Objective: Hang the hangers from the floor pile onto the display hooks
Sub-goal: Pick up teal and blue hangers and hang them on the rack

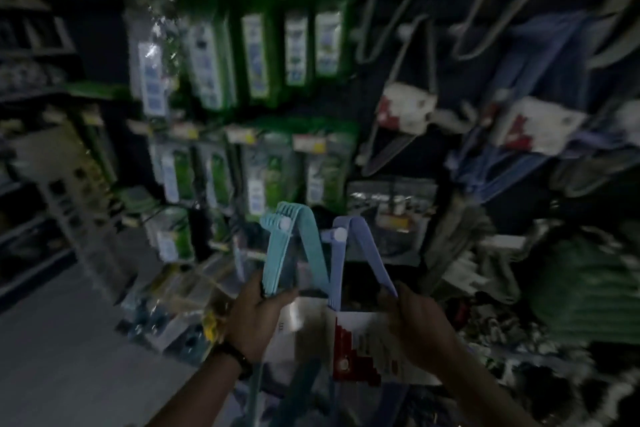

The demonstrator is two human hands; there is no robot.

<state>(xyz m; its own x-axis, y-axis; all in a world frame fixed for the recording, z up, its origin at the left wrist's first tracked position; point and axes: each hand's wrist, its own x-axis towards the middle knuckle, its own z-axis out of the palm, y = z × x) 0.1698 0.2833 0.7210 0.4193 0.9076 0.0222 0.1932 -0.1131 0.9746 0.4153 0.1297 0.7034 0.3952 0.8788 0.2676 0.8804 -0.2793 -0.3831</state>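
I hold two packs of plastic hangers up in front of a dim shop display. My left hand (pixel 258 317) grips the light teal hanger pack (pixel 289 246) near its lower end. My right hand (pixel 420 326) grips the lavender hanger pack (pixel 360 255), which carries a white and red card label (pixel 360 350). Both packs have their hook ends pointing up, side by side and touching at the middle. Other hanger packs (pixel 540 135) hang on the display hooks to the upper right. The frame is blurred.
Green packaged goods (pixel 259 55) hang on the wall straight ahead. Shelving (pixel 31 107) stands at the left, with grey floor (pixel 65 350) below it. Clear bagged items (pixel 180 302) lie low at the left, and a pile of goods (pixel 568 305) fills the lower right.
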